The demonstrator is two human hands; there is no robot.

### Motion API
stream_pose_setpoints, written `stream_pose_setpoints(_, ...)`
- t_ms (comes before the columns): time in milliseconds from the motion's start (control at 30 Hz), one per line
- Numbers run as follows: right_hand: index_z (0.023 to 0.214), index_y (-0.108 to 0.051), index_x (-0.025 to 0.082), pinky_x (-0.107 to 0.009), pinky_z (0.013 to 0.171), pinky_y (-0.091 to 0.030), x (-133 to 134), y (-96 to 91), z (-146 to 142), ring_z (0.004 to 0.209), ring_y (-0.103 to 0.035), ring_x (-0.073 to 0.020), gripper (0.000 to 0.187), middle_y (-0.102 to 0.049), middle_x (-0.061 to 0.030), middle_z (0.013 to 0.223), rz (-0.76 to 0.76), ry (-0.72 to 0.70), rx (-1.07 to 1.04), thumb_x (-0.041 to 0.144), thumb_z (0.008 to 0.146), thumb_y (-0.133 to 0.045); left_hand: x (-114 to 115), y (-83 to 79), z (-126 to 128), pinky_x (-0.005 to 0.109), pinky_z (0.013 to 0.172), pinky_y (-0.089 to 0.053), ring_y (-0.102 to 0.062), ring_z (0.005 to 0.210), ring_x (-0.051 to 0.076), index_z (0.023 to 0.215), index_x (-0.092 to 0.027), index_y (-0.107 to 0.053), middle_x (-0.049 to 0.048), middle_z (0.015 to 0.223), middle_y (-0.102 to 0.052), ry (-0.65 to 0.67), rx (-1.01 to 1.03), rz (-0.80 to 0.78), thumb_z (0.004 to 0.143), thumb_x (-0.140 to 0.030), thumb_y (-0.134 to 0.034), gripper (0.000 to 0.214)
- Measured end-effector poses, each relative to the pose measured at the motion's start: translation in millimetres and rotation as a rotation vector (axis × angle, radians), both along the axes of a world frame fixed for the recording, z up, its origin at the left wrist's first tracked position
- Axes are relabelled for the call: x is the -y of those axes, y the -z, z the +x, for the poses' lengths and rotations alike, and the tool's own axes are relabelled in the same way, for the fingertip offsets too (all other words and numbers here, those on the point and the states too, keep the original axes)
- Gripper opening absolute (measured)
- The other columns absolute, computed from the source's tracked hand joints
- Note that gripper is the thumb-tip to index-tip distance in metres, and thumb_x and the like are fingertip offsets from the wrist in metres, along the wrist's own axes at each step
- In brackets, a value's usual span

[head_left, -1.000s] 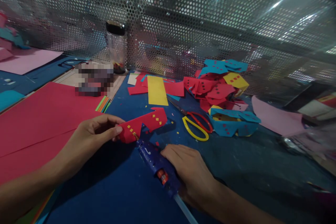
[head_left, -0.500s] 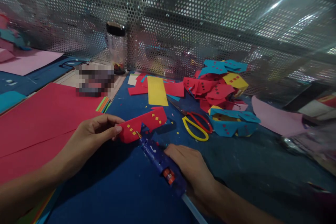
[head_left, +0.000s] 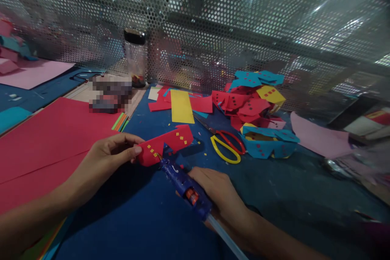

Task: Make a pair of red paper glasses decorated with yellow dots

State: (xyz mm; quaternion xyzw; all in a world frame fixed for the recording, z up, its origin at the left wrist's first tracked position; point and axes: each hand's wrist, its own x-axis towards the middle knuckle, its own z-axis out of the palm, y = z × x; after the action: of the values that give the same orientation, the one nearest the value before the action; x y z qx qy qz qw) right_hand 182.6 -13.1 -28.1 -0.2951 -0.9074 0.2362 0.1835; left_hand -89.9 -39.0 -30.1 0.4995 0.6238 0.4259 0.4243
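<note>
Between the thumb and fingers of my left hand point(head_left: 117, 154) is the left end of a red paper mask point(head_left: 152, 149), dotted with small yellow squares and notched along its lower edge. My right hand point(head_left: 217, 191) is wrapped round a blue glue gun point(head_left: 179, 178), with a clear glue stick point(head_left: 227, 235) coming out of its back. The gun's nozzle is at the yellow squares on the mask's left half; whether it touches the paper I cannot tell. Scissors point(head_left: 227, 152) with one red and one yellow handle lie beyond my right hand.
Red paper sheets point(head_left: 57, 138) lie at left. A yellow paper strip point(head_left: 182, 106) rests on scraps behind the mask. A heap of red masks point(head_left: 240, 103) and a blue mask point(head_left: 269, 144) are at right. A lidded jar point(head_left: 135, 59) stands against the perforated metal wall point(head_left: 195, 40).
The glue gun's nozzle has shifted slightly left along the mask, and its body has tilted a little with my right hand. My left hand and the mask stay nearly still.
</note>
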Motion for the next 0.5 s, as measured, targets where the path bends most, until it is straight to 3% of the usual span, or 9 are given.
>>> stream_pose_setpoints(500,0.081,-0.053,0.022,-0.025,0.059,-0.04,0.3,1.1,-1.0,0.068,-0.061,-0.0162,0.004,-0.067,-0.0014,0.078,-0.006,0.015,0.002,0.019,0.077,-0.053,-0.3,0.0,0.6,0.028,0.067,-0.047,-0.061,0.077,0.02,0.093,-0.028,-0.075,0.0001,0.076,-0.066,-0.014,-0.02,-0.007,0.081,-0.05,-0.071,0.025)
